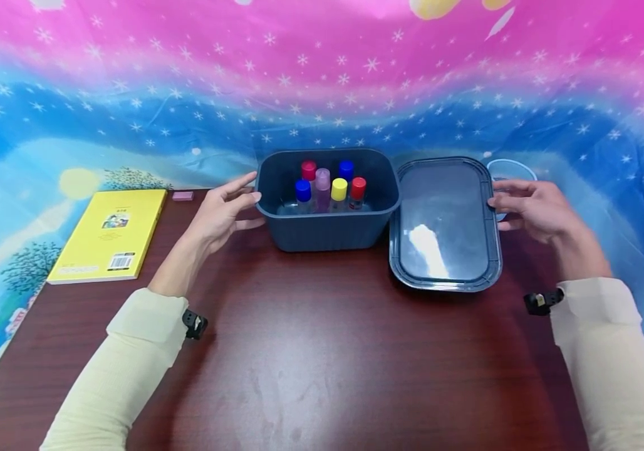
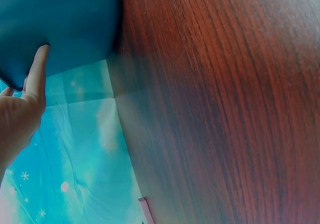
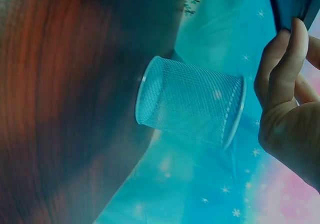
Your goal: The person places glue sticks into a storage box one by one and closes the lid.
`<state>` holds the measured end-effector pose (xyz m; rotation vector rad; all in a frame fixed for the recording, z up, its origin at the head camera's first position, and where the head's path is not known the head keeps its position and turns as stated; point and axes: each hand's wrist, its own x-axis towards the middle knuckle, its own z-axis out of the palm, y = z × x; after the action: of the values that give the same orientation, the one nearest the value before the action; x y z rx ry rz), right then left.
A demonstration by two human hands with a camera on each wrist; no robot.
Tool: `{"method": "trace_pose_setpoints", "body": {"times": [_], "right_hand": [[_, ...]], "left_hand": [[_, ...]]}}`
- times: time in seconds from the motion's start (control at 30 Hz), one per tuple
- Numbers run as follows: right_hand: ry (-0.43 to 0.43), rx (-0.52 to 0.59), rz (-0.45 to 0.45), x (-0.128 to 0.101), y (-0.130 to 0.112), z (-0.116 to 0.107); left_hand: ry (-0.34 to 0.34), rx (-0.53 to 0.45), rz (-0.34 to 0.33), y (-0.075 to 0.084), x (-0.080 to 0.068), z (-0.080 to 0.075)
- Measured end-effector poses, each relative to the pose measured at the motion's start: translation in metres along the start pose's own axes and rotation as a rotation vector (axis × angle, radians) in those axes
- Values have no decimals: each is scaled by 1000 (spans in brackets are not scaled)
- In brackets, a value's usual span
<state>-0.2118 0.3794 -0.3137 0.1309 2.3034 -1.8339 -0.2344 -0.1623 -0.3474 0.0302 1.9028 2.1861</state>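
A dark grey plastic box (image 1: 330, 232), lidless on top, stands at the back of the table. Inside it are several small bottles (image 1: 322, 188) with blue, red, yellow and purple caps. My left hand (image 1: 217, 213) is at the box's left end, its fingers fairly straight; one finger presses the outer wall in the left wrist view, while others touch near the rim. My right hand (image 1: 539, 210) pinches the right edge of a dark grey lid (image 1: 446, 219) between thumb and fingers. The lid is held above the table, right beside the box.
A light blue mesh pen cup (image 3: 192, 101) stands behind the right hand, partly hidden in the head view. At the left lie a yellow book (image 1: 109, 235) and a small pink block (image 1: 183, 196). A patterned cloth (image 1: 322, 75) hangs along the table's back edge.
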Motion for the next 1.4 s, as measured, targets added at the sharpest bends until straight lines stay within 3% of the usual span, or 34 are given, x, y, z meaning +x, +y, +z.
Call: {"method": "trace_pose_setpoints", "body": {"times": [0.27,0.53,0.67,0.97,1.27,1.4], "right_hand": [[-20,141,-30,-9,-5,-14],[50,162,-45,-22,-8,-38],[43,198,-59,-21,-12,-38],[-26,368,-82,-11,-21,-5],[-28,497,-96,-3,-32,40],[-33,496,-106,-1,-36,55]], "left_hand": [[-11,-1,4,1,0,2],[-44,-17,8,-1,6,14],[-41,-25,8,0,6,14],[-35,-27,-5,3,2,6],[-24,32,-31,5,-1,-2],[52,103,45,10,-1,0]]}}
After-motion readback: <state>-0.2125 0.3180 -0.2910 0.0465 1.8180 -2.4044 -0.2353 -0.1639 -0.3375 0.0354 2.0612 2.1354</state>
